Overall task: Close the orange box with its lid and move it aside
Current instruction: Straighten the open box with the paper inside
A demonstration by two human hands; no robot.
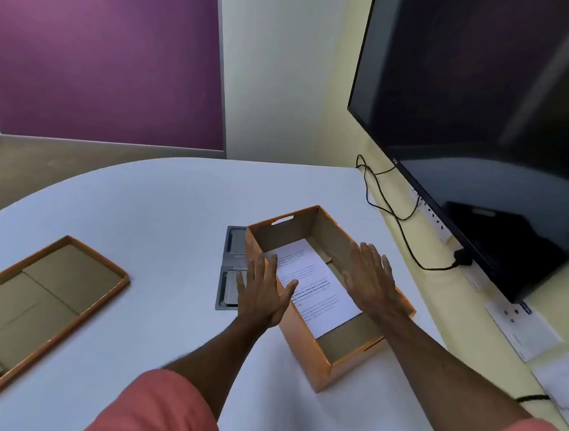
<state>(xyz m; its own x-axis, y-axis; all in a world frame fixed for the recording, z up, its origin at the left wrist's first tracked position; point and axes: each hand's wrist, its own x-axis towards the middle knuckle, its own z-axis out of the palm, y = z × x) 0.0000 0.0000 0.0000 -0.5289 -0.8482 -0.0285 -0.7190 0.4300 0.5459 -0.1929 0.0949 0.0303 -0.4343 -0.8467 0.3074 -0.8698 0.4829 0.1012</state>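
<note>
Both hands, left [262, 292] and right [370, 281], lie flat and open on the orange box [302, 354] walls, gripping nothing. Its lid [41, 300], light stiff cardboard by the counter's [173, 212] left edge, should lift by its long rims

White table [160, 204] bears orange box [302, 351] and lid [38, 300].

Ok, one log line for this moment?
orange box open | lid apart, left | left hand, right hand open at box walls

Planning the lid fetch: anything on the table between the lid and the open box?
Nothing visible. The lid lies upside down, left of the orange box, with bare table between. Both hands are at the box walls: left hand, right hand.
</note>
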